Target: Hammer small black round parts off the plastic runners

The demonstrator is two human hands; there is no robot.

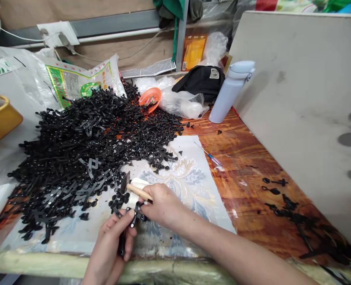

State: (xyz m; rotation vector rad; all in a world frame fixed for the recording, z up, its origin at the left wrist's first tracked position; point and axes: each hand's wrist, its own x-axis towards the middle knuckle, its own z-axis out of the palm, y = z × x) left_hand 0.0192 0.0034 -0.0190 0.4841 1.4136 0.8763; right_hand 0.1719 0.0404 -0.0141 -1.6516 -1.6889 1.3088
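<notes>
My right hand [162,204] is closed around a small hammer [138,192] with a light wooden handle and dark head, which points up and left. Below it, my left hand [112,241] pinches a black jointed plastic part [136,211] between thumb and fingers. The fingertips of my right hand are close to that part; whether they touch it, I cannot tell. Several small black round pieces [118,201] lie by the left fingers. Behind the hands is a white block [138,183], partly hidden by the hammer and right hand. A great heap of black plastic parts [83,146] spreads out beyond.
A patterned cloth [219,213] covers part of the wooden table [237,166]. On the right lie a screwdriver [212,157] and loose black parts [291,206]. A pale bottle [231,93], black bag [203,83] and orange bowl [149,97] stand behind; a grey panel [300,99] borders the right.
</notes>
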